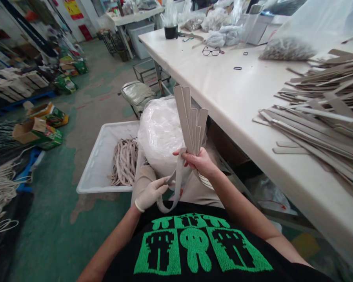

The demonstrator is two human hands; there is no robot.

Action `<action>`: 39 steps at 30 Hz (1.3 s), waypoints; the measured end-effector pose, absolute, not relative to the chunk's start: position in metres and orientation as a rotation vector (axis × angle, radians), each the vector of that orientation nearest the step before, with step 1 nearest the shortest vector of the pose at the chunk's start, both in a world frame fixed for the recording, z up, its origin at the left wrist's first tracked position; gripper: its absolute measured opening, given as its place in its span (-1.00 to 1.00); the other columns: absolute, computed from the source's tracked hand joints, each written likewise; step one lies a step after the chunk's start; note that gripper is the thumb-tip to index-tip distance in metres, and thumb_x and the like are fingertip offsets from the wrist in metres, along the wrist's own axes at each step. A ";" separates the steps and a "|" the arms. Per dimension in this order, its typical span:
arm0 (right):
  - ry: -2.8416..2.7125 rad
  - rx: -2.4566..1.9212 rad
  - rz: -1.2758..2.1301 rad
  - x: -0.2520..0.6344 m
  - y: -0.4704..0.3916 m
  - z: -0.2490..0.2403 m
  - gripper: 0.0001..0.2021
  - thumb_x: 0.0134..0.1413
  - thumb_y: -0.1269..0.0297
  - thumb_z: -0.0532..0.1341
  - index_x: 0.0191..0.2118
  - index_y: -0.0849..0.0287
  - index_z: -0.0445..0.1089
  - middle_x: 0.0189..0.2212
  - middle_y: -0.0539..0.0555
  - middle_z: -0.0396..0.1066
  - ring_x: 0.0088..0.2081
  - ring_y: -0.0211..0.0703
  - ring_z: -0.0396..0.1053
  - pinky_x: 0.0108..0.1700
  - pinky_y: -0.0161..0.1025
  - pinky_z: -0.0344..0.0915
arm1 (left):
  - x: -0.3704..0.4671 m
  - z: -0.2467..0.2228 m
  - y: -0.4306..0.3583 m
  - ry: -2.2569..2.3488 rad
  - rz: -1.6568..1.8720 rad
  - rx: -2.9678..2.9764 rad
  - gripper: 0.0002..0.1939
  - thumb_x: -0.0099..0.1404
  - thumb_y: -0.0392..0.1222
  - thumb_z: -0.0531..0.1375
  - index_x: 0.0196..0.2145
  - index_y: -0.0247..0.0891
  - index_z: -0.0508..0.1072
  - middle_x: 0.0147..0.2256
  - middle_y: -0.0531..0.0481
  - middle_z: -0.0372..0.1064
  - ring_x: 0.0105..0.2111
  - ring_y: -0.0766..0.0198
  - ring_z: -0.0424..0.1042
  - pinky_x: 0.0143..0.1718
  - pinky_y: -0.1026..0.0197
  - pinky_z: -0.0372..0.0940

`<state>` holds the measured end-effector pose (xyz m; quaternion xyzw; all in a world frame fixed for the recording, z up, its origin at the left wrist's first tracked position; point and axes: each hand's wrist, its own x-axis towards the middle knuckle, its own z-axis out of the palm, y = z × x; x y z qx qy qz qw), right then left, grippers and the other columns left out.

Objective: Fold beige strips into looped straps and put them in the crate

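My bare right hand [201, 161] is closed round a fanned bundle of flat grey-beige strips [186, 119], whose ends stand up above my fist. From that hand a looped strip [179, 172] hangs down over my lap. Lower and to the left, my left hand [153, 192], in a pale glove, pinches the other part of this strip. Behind both hands sits a large roll wrapped in clear plastic [161, 133].
A white bin [106, 133] at the left holds tangled strips [125, 161]. The white table [238, 98] runs along my right, bearing piled strips [326, 129], glasses [211, 51], small buckles and plastic bags. Cartons [38, 132] stand on the floor farther left.
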<state>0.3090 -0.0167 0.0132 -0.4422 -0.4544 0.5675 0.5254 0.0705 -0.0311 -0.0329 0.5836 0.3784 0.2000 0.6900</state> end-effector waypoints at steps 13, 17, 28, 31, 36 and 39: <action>-1.094 -1.324 1.106 0.307 -0.041 0.042 -0.74 -0.02 0.11 0.35 -0.47 0.23 0.53 -0.72 -0.08 0.22 -0.68 -0.35 0.09 -0.63 -0.33 0.04 | 0.118 -0.025 -0.039 0.909 0.567 1.440 -0.72 0.32 0.00 0.21 -0.38 -0.24 0.57 -0.41 -0.03 0.52 -0.36 0.18 0.44 -0.21 0.16 0.33; -0.967 -1.320 1.056 0.315 -0.039 0.041 -0.77 -0.07 0.12 0.39 -0.47 0.20 0.49 -0.61 0.01 0.40 -0.67 -0.35 0.10 -0.65 -0.31 0.04 | 0.100 -0.033 -0.049 0.838 0.433 1.258 -0.61 0.24 0.17 0.28 -0.39 -0.26 0.57 -0.44 -0.08 0.49 -0.43 0.20 0.42 -0.29 0.15 0.33; -0.988 -1.532 0.945 0.336 -0.050 -0.006 -0.80 0.00 0.06 0.41 -0.38 0.07 0.55 -0.70 -0.04 0.25 -0.65 -0.22 0.18 -0.65 -0.24 0.12 | 0.010 -0.094 -0.011 1.209 1.063 0.539 -0.65 0.08 -0.02 0.44 -0.29 -0.37 0.63 -0.37 -0.17 0.56 -0.38 0.19 0.51 -0.20 0.18 0.38; -1.084 -1.593 1.018 0.347 -0.062 -0.013 -0.73 -0.03 0.03 0.40 -0.53 0.08 0.47 -0.70 0.00 0.30 -0.69 -0.24 0.15 -0.70 -0.25 0.07 | -0.034 -0.107 0.006 1.435 1.152 0.433 -0.73 0.11 -0.15 0.41 -0.27 -0.39 0.60 -0.29 -0.20 0.57 -0.31 0.21 0.53 -0.14 0.21 0.37; -1.405 -1.556 1.224 0.329 -0.073 -0.014 -0.73 0.01 0.06 0.31 -0.53 0.13 0.51 -0.72 -0.02 0.29 -0.68 -0.25 0.17 -0.67 -0.30 0.10 | -0.086 -0.112 0.040 1.640 1.132 0.351 -0.77 0.20 -0.12 0.34 -0.27 -0.36 0.56 -0.32 -0.22 0.54 -0.34 0.18 0.53 -0.17 0.16 0.39; -1.573 -1.381 1.347 0.288 -0.067 -0.010 -0.77 0.09 0.12 0.26 -0.42 0.15 0.56 -0.59 0.03 0.45 -0.54 -0.17 0.34 -0.52 -0.29 0.25 | -0.109 -0.092 0.081 1.740 1.180 0.395 -0.75 0.24 -0.10 0.30 -0.24 -0.36 0.54 -0.37 -0.15 0.52 -0.33 0.20 0.52 -0.18 0.17 0.41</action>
